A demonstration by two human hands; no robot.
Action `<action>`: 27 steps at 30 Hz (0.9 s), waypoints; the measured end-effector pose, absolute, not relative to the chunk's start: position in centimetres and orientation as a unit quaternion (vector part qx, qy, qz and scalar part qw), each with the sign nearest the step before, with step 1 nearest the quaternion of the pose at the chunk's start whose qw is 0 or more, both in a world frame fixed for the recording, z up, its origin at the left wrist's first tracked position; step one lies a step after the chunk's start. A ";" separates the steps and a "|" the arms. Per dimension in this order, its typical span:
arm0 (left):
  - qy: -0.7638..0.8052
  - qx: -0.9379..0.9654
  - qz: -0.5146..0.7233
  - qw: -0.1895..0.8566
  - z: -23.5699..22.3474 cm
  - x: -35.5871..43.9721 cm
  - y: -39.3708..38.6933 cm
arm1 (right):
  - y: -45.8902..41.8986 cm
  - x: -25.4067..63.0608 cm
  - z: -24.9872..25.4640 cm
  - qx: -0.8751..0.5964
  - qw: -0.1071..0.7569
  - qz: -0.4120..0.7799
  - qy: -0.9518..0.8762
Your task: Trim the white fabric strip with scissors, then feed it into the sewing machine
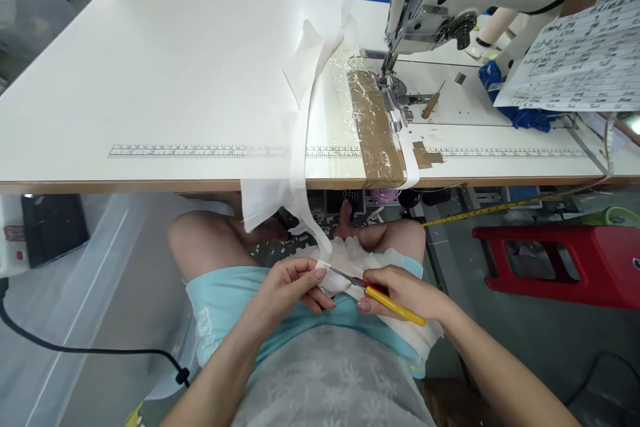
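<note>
Over my lap, my left hand (296,282) pinches the end of a white fabric strip (301,167) between thumb and fingertips. That strip runs up over the table edge and across the tabletop, joined to a thin, sheer white piece (265,203) hanging at the edge. In my right hand (395,287) is a pair of thread snips (395,305) with a yellow handle and a bit of red. Their slim metal tip points left and meets the strip's end at my left fingertips. Whether the blades are apart is too small to tell. Crumpled white fabric (350,255) lies on my lap underneath.
A sewing machine (435,20) stands at the right of the white table (150,80). Near its needle lies a wooden-handled awl (431,105). A handwritten sheet (580,53) hangs at right. Below are a red stool (555,263), a yellow tape measure (470,212) and a translucent bin (125,247).
</note>
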State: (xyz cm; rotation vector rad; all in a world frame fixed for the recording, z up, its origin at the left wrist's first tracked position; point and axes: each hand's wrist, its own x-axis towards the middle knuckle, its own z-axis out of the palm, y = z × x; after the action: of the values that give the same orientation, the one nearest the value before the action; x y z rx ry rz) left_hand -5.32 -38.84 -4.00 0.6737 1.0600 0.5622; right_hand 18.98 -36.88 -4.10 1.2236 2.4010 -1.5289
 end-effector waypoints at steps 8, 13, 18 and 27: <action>0.490 0.310 0.264 0.771 -4.4 -5.6 -38.6 | -36.9 18.4 -3.9 0.451 0.057 -0.353 0.818; 0.487 0.316 0.258 0.772 -4.5 -5.8 -38.5 | -37.2 18.5 -4.3 0.460 0.038 -0.352 0.814; 0.479 0.312 0.264 0.777 -4.7 -6.0 -38.8 | -37.2 18.5 -4.3 0.455 0.031 -0.326 0.828; 0.478 0.318 0.253 0.778 -4.7 -6.1 -38.8 | -36.8 17.4 -4.0 0.458 0.048 -0.273 0.845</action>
State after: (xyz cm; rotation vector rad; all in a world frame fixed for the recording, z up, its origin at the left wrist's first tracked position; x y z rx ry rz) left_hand -6.14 -38.81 -4.69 0.6883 1.0342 0.5468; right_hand 17.37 -36.76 -4.03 1.3964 2.5766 -0.8321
